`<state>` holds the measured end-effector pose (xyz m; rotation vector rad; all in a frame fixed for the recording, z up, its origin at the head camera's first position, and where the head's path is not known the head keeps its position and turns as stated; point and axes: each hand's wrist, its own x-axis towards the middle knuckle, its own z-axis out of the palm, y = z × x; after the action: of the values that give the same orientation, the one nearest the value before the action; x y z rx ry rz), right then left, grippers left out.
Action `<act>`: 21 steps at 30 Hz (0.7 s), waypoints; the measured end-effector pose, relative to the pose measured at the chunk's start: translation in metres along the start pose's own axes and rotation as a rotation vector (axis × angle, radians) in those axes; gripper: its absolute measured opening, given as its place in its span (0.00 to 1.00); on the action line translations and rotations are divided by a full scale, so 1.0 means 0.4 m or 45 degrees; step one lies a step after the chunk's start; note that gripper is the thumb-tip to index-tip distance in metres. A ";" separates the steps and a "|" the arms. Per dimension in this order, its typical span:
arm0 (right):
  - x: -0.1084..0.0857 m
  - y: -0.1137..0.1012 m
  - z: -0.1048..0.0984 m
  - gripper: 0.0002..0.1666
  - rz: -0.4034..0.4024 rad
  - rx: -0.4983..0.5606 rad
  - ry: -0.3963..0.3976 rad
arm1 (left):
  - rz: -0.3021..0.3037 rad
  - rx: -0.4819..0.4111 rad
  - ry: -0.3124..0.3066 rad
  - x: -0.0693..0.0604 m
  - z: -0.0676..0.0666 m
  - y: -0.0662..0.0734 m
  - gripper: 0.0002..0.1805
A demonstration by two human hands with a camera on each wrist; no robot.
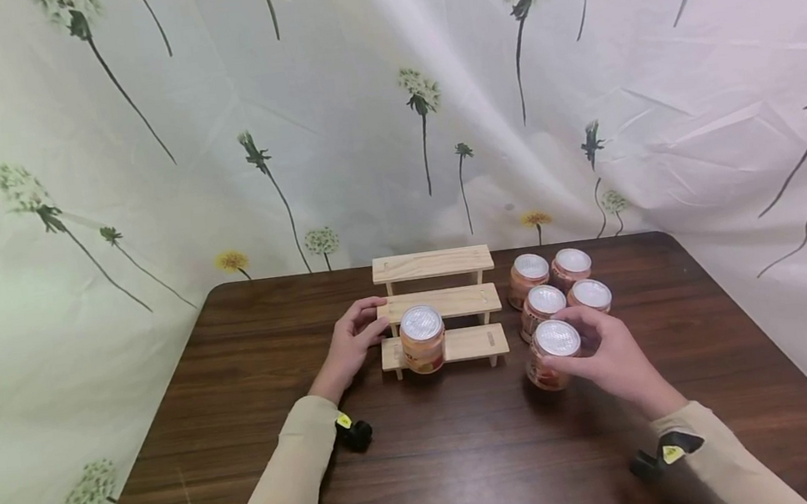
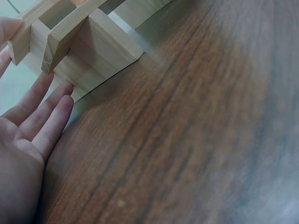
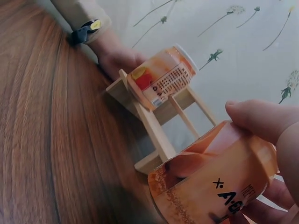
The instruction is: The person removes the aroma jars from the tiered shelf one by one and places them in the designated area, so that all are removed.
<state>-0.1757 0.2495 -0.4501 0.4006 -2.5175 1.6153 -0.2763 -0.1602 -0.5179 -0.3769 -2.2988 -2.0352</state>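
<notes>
My right hand (image 1: 608, 353) grips a jar (image 1: 548, 369) with an orange fruit label and a silvery lid, thumb on one side and fingers on the other. In the right wrist view that jar (image 3: 210, 182) fills the lower right. To its left stands a three-step wooden rack (image 1: 466, 301). A similar jar (image 1: 424, 346) sits upright on the lowest step, towards the left. My left hand (image 1: 350, 343) holds the rack's left end at the middle step. In the left wrist view several of its fingers (image 2: 53, 116) lie extended against the side panel.
Several more jars (image 1: 546, 302) stand close together right of the rack, just behind the held one. The dark wooden table (image 1: 437, 466) ends at a hanging cloth (image 1: 357, 123) printed with dandelions. Both wrists carry small black devices (image 1: 354, 435).
</notes>
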 end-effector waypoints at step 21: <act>-0.013 0.053 -0.006 0.32 0.029 -0.027 -0.003 | -0.013 0.002 -0.014 -0.001 -0.001 0.006 0.19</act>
<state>-0.1771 0.2609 -0.4689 0.3730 -2.5475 1.5959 -0.2756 -0.1605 -0.5156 -0.3783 -2.3126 -2.0411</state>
